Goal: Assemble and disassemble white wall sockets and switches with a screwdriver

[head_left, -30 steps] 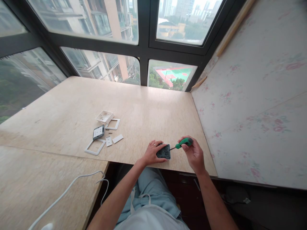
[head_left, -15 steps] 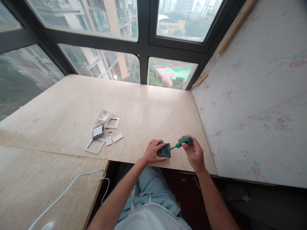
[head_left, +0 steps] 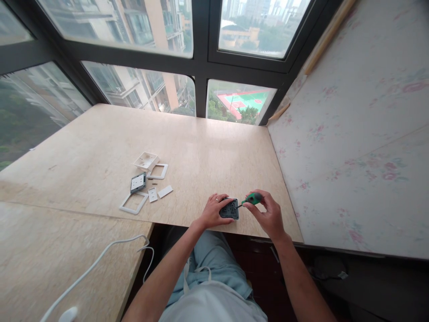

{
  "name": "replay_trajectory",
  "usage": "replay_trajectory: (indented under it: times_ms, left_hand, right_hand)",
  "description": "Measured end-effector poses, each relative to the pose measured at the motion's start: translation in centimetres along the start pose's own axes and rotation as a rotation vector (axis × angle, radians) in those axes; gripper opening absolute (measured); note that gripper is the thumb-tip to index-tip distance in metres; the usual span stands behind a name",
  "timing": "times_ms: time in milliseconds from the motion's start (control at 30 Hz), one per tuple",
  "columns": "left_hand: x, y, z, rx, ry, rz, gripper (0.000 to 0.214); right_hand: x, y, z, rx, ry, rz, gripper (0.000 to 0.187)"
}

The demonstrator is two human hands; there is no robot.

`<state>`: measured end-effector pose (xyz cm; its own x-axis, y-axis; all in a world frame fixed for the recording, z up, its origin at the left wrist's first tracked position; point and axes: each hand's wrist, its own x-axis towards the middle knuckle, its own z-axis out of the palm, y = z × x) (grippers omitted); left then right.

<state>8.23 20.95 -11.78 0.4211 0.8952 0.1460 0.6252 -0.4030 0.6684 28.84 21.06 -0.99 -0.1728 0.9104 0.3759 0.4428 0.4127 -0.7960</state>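
1. Left hand [head_left: 216,212], one, ringed: clamped on a dark grey panel, thumb along the near edge, fingers over the far edge.
2. Dark grey panel [head_left: 229,209], one, with pale rim: at the front edge of the stone-look countertop [head_left: 204,156], moulded face up.
3. Right hand [head_left: 271,218], one: closed around a screwdriver's handle.
4. Screwdriver [head_left: 252,199], one, green and black: tilted, shaft pointing left, tip at the panel's face; exact contact too small to tell.
5. White box [head_left: 146,161], one, open-topped: left of the hands, farther back.
6. Small white frame [head_left: 165,172], one: just beside the box.
7. Grey-and-white module [head_left: 137,182], one: nearer than the box, by the corner of a large white frame [head_left: 140,204].
8. White plates [head_left: 152,195], two, rectangular: side by side, right of the large frame.
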Motion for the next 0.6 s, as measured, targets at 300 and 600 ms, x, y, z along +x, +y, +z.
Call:
replay_trajectory:
  times_ms: [300, 600]
  left_hand:
    - [0.1, 0.2, -0.2, -0.020, 0.001, 0.003, 0.078]
    - [0.1, -0.1, -0.2, -0.023, 0.008, 0.013, 0.078]
  right_hand:
    - [1.1, -0.8, 0.0, -0.274, -0.070, -0.314, 0.042]
    - [1.2, -3.3, -1.8, -0.245, -0.156, -0.181, 0.035]
